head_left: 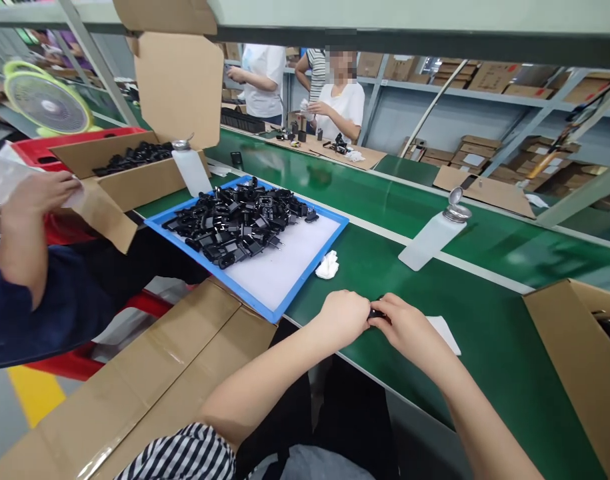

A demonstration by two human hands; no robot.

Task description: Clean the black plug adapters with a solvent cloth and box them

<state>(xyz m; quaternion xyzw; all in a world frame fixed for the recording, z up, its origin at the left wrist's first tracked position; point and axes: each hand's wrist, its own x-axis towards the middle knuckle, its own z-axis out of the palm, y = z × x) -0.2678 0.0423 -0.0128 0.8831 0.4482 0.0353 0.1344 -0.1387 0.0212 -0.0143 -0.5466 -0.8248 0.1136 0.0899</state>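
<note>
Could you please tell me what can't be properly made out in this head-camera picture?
In the head view:
The small black item between the left hand and right hand: mostly hidden by the fingers, so its shape is unclear.
The dark contents of the cardboard box: cut off by the picture's right edge and the box wall.
The black objects on the far bench: too small to identify.
</note>
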